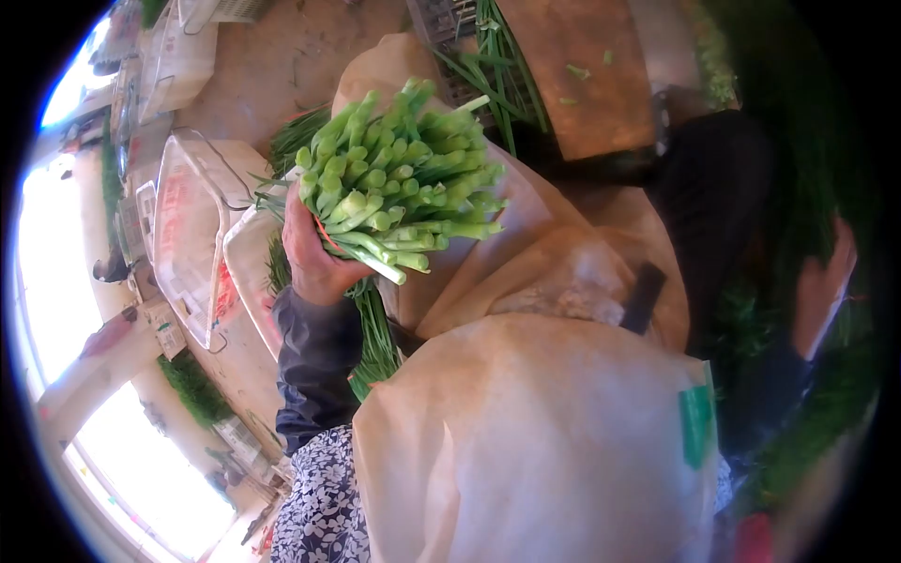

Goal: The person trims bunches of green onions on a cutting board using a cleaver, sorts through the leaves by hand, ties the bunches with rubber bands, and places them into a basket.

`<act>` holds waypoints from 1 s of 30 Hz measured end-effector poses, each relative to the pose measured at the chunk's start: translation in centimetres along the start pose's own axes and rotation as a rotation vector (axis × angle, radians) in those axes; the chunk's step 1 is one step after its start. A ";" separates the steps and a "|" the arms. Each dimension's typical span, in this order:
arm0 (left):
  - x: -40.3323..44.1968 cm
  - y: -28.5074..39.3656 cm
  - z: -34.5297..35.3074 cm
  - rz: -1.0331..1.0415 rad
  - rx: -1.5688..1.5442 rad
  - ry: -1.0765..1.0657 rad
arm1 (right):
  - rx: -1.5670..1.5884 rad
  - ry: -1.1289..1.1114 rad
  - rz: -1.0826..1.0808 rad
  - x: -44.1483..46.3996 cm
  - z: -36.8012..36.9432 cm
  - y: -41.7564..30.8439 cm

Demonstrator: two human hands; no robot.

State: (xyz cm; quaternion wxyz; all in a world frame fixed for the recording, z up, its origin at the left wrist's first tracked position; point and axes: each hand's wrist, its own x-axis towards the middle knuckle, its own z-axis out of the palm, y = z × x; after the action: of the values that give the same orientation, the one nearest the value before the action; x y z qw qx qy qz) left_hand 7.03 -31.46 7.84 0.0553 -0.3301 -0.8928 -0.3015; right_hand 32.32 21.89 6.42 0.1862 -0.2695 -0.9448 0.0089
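My left hand (314, 249) is wrapped round a thick bunch of green stalks (394, 178), holding it above my lap with the pale cut ends facing me. An orange-red band (328, 235) shows on the bunch near my thumb. Far out to the right, my right hand (824, 286) is among dark green leafy stalks (817, 141). That side is dim and blurred, so whether its fingers grip any stalks is not clear. A beige apron (535, 422) covers my lap, with a dark strip (643, 297) lying on it.
White plastic crates (192, 235) stand on the floor at the left. Ahead is a brown board (582, 75) with green scraps, beside a dark crate (446, 33) and loose long stalks (507, 70). More greens (375, 338) lie beside my left forearm.
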 end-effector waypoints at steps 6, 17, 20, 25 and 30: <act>-0.1 0.1 -0.3 0.001 0.012 -0.008 | 1.122 -0.407 -0.515 3.3 -1.9 -24.4; -0.1 0.1 -0.4 -0.013 -0.003 -0.016 | 1.891 -0.582 -0.262 0.8 3.2 -30.9; -0.1 0.2 -0.3 -0.013 -0.001 -0.018 | 1.938 -0.613 -0.248 0.9 3.3 -30.7; 0.0 -0.2 -0.6 -0.004 -0.001 -0.042 | 1.580 -0.422 -0.328 2.0 2.2 -29.0; -0.1 -0.1 -0.9 -0.013 0.050 -0.084 | 1.473 -0.251 0.094 2.7 0.5 -19.7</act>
State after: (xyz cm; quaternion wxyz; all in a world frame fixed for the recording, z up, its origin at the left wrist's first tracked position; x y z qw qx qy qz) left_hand 6.97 -32.13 8.48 0.0241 -0.3351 -0.9037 -0.2653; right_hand 20.01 6.48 9.21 0.2089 -0.1123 -0.6960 0.6778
